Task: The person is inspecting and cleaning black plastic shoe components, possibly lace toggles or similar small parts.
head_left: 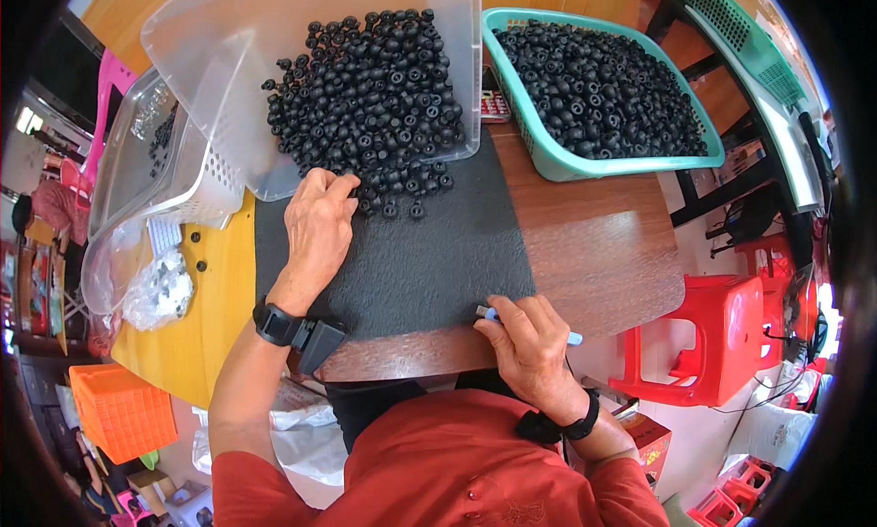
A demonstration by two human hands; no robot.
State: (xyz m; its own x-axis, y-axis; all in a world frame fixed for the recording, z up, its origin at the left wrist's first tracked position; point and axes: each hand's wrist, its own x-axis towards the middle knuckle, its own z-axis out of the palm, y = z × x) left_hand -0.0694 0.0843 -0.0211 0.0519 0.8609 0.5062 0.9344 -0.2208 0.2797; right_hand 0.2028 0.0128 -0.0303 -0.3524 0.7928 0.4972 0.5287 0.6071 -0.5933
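My left hand (320,221) reaches to the near edge of a heap of small round black parts (384,98), which look like rubber or plastic bushings with a hole. Its fingers are bent and drawn together among the parts; whatever they pinch is hidden. The heap spills from a tipped clear plastic bin (206,79) onto a black mat (429,271). Close to the table's front edge, my right hand (530,344) is closed around a slim light-blue-handled tool (575,339) with a short metal tip pointing left. Two loose black parts (404,211) lie just right of my left fingers.
A teal basket (548,162) full of similar black parts stands at the back right. On the left are a white perforated basket (215,184) and a clear bag (160,289) of whitish bits. An orange crate (123,413) and red stools (703,335) flank the table.
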